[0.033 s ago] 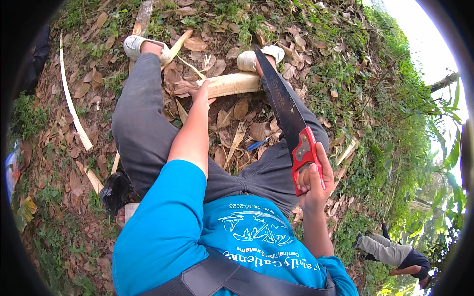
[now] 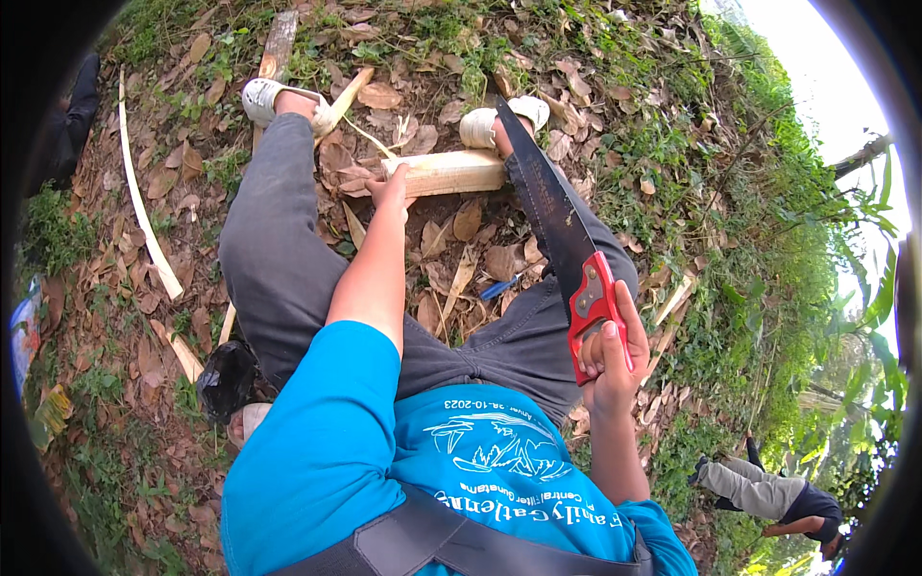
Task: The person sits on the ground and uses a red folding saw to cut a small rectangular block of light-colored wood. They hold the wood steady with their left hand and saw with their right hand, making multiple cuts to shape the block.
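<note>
My right hand (image 2: 612, 357) is closed round the red handle of a handsaw (image 2: 562, 221). The dark blade points up and away, passing over my right lower leg, with its tip near my right shoe. My left hand (image 2: 391, 189) grips the left end of a short, pale block of wood (image 2: 456, 174). That block lies crosswise between my feet, its right end against my right leg. Some of my left fingers are hidden by the wood and my hand. A gap separates the saw from the block.
Dry leaves and weeds cover the ground. A blue-handled tool (image 2: 501, 288) lies between my legs. A long pale strip (image 2: 144, 202) and a plank (image 2: 279, 46) lie to the left and far ahead. A black bag (image 2: 228, 376) sits by my left thigh. Another person (image 2: 778, 494) is off right.
The wood block has turned a little in my left hand, so more of its side face shows. My right hand and the saw have hardly moved.
</note>
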Demonstrator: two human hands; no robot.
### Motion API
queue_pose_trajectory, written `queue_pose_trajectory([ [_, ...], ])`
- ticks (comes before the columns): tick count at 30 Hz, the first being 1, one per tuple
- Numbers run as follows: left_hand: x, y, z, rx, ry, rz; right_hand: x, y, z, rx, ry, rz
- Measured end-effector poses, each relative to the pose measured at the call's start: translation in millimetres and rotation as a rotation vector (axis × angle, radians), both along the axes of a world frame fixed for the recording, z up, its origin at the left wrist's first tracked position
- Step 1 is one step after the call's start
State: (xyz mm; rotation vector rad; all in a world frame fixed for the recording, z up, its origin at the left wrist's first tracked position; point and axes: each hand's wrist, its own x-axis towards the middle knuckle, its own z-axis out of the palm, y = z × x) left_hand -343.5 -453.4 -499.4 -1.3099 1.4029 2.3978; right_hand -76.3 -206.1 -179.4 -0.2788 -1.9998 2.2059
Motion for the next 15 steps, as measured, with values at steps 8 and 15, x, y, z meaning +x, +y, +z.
queue_pose_trajectory([
  [8,-4,-38,142,-0.306,0.868,-0.412,4,16,0,-0.063,0.085,-0.105],
  [15,28,-20,118,-0.565,0.730,-0.972,30,13,5,-0.081,0.045,-0.114],
])
